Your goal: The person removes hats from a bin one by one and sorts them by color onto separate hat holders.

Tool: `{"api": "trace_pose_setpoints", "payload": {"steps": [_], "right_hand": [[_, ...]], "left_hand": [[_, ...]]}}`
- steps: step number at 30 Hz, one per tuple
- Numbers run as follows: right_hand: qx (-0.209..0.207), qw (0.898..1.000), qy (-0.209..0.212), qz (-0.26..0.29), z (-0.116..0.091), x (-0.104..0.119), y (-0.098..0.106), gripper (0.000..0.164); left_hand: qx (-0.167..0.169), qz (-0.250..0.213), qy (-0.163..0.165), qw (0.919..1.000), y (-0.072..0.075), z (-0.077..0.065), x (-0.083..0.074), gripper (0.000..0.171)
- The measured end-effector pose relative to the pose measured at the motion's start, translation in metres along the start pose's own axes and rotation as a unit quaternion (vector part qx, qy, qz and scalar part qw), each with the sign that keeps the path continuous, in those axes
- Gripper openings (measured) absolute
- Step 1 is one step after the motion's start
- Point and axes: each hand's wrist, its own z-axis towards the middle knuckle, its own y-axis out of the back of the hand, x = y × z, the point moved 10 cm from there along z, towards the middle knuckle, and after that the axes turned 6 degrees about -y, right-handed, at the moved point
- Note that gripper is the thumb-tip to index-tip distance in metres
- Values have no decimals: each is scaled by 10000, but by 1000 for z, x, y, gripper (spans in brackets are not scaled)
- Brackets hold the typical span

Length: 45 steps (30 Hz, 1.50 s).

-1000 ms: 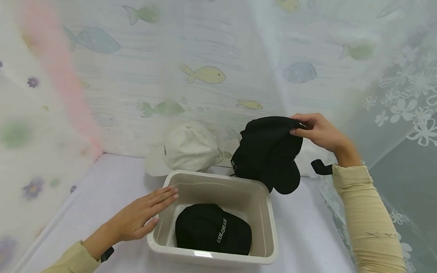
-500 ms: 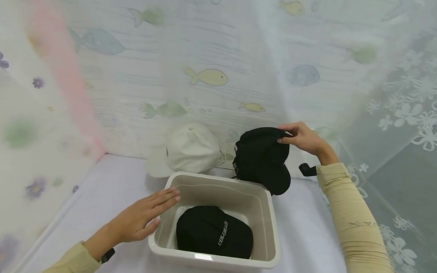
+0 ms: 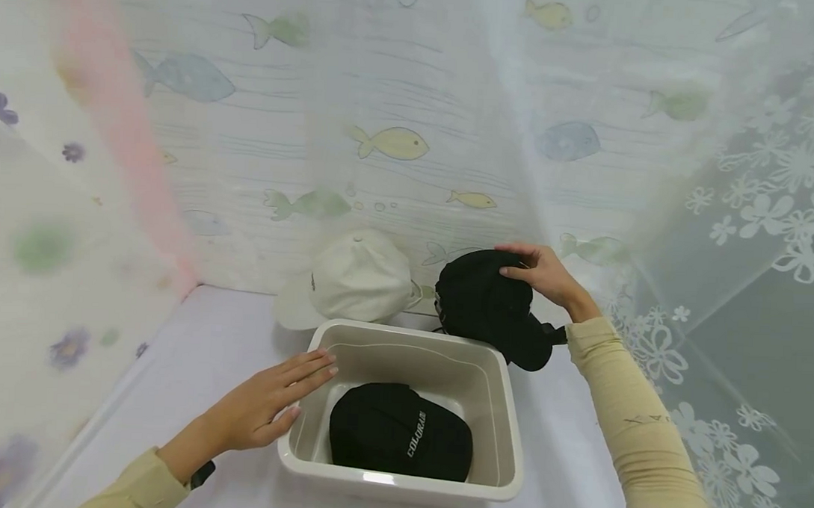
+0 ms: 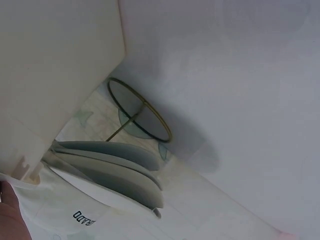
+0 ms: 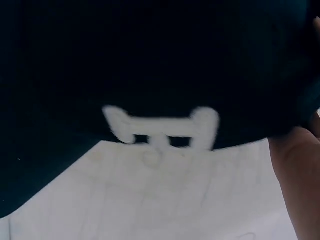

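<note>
My right hand [image 3: 544,277] grips the top of a black baseball cap [image 3: 486,305] behind the bin's back right corner, fingers over the crown and thumb on the near side. White raised lettering [image 5: 162,130] shows on its dark front in the right wrist view. My left hand [image 3: 267,402] lies with straight fingers against the left rim of a beige plastic bin [image 3: 508,429]. Inside the bin sits another black cap [image 3: 401,433], with "COLORADO" across its front.
White caps [image 3: 359,278] stand behind the bin's left; the left wrist view shows several stacked brims [image 4: 115,175] beside a thin metal ring [image 4: 167,135] with a rod. White cloth [image 3: 229,330] covers the table. A fish-patterned curtain [image 3: 318,94] hangs behind.
My right hand has come down and to the left with the black cap, which now sits lower beside the bin. The left hand keeps its place on the rim.
</note>
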Motion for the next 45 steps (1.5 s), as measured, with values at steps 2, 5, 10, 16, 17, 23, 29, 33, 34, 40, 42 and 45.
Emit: {"api": "trace_pose_setpoints", "payload": {"steps": [2,5,10,16,17,23,29,33,34,40,42,45], "right_hand": [[-37,10000,-43,-46,0,-4,-1,49],[74,9998,-116,-165,-2,-9,-5,50],[476,9986,-35,-221,-7,-14,-13,55],[661,9970,-13,-408,-16,-18,-17,59],[657,9967,-3,-472,-17,-18,-18,59],[615,9964,-6,-577,-18,-15,-19,59],[639,9974,-39,-341,-11,-20,-23,58],[683,9972,-103,-269,-12,-25,-28,58],[696,9972,-69,-264,-13,-25,-29,59],[646,9979,-17,-91,-14,-27,-27,59],[608,9981,-79,-42,-15,-30,-25,59],[629,9980,-80,-39,-16,-30,-24,61]], "left_hand": [[-5,10,-9,10000,0,0,0,58],[-6,6,-26,10000,-1,1,-1,59],[-19,15,-21,10000,-1,1,-1,58],[3,-24,50,10000,-2,1,-2,58],[8,-37,60,10000,-2,1,-2,58],[12,-56,74,10000,-2,1,-2,56],[25,-31,91,10000,-3,0,-2,54],[41,-27,96,9999,-2,-1,-2,51],[27,-30,94,9999,-2,-1,-2,51],[33,12,123,9999,-1,0,-1,51],[45,-9,158,9999,-2,0,0,51],[34,-34,191,9998,-2,0,2,50]]}}
